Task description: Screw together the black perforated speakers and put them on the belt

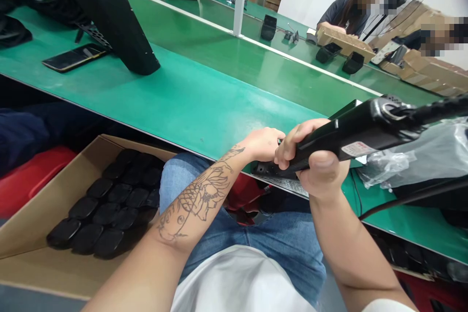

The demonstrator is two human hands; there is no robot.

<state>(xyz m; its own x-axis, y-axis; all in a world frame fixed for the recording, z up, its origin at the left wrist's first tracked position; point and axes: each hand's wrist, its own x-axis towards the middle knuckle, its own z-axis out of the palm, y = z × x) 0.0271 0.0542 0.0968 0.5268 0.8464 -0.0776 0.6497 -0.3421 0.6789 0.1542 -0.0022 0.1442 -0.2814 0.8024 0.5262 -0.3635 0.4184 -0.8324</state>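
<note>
Glossy black oblong corded tool [347, 132], its white red-printed label [357, 149] unreadable: our right hand [325, 175] grips it; our left hand [264, 144] curls, contents hidden.

A black tool [351, 129], marked with a white label [357, 149] and fitted with a thick black cord [444, 108], is held aslant, its corded end raised; below its lower end, a black part [261, 168] is seen at the bench [175, 102] edge, largely covered

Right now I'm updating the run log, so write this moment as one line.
right hand: grips black corded tool | left hand: near tool's front, hold unclear | cardboard box: holds black pieces
</note>
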